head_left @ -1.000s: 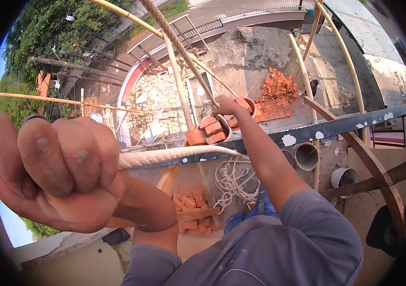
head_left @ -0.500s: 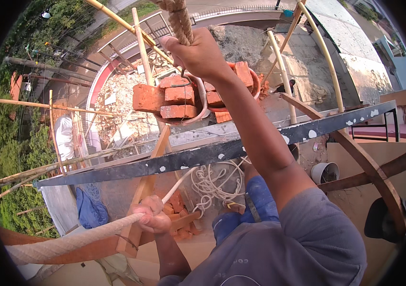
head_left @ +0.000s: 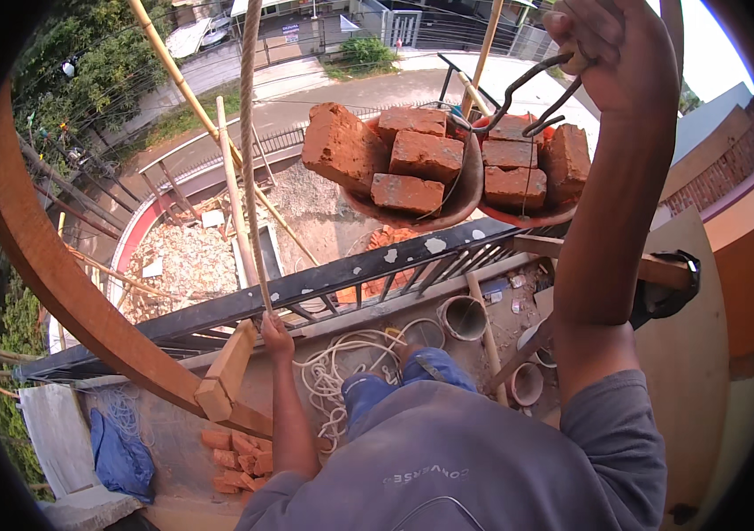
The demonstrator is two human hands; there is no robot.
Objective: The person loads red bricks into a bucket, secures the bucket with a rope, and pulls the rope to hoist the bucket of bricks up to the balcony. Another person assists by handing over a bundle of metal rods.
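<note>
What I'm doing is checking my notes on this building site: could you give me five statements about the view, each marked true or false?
1. The left hand grips a thick, twisted tan rope. True.
2. The left hand is the higher one in view. False: the right hand is raised higher, holding bent dark metal hooks.
3. Two round reddish buckets carry rough orange-red bricks. True.
4. A tangled cream rope lies on the grey floor. True.
5. A green tarp lies at lower left. False: a crumpled blue sheet lies there.
</note>
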